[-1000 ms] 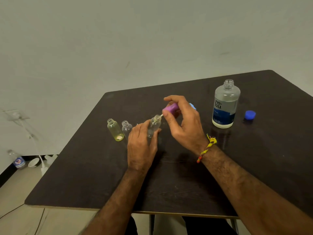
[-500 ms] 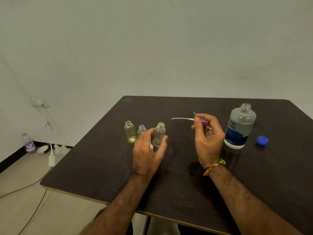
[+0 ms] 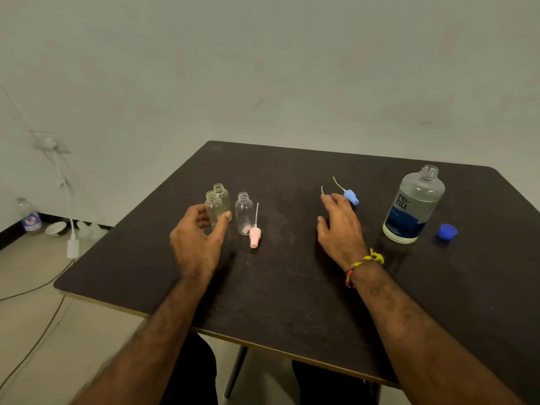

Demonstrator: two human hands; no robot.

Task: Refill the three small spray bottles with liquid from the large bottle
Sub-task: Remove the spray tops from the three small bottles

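Three small bottles standing uncapped on the dark table (image 3: 292, 302), left of centre: a yellowish bottle (image 3: 223, 200) at the back, a clear bottle (image 3: 213, 206) just in front of it, touching or nearly, and another clear bottle (image 3: 244, 213) standing apart to their right. Left hand (image 3: 198, 244) is hovering by the front pair, fingers loosely curved and spread, thumb tip near the yellowish one, gripping nothing. Pink spray top (image 3: 254, 237) is lying beside the single clear bottle. Right hand (image 3: 340, 226) is reaching flat over the table, fingers relaxed, a purple spray top (image 3: 328, 196) peeking out at its fingertips; cannot tell if touching. Blue spray top (image 3: 350, 197) is lying just beyond. Large bottle (image 3: 413, 204) is standing open at right, its blue cap (image 3: 447, 231) sitting beside it.
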